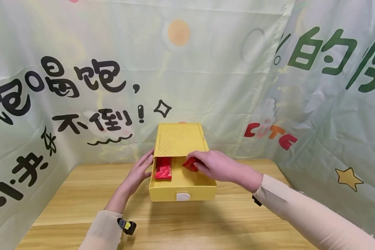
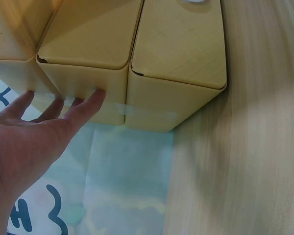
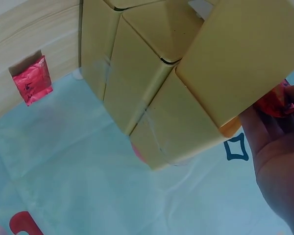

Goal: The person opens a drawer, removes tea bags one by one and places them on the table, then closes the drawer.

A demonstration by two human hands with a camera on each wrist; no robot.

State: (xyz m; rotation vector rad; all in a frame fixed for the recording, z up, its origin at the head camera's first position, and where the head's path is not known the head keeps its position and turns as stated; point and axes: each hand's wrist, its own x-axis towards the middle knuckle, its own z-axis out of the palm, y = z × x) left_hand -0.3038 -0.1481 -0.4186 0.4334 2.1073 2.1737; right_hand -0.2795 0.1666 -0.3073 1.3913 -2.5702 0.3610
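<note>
We grip a red packet [image 1: 190, 164] at the open drawer [image 1: 203, 193].
The fingers of our right hand [image 1: 215, 165] curl round it; a second packet [image 1: 163, 169] lies left of them. Our left hand [image 1: 138, 174], fingers extended, touches the yellow cabinet [image 1: 179, 137].

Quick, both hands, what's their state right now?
Left hand: open, touching the side of the yellow cabinet.
Right hand: closed, holding a red packet at the open drawer.

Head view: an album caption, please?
Right hand holds a red packet at an open yellow drawer; a second packet lies inside.
</note>
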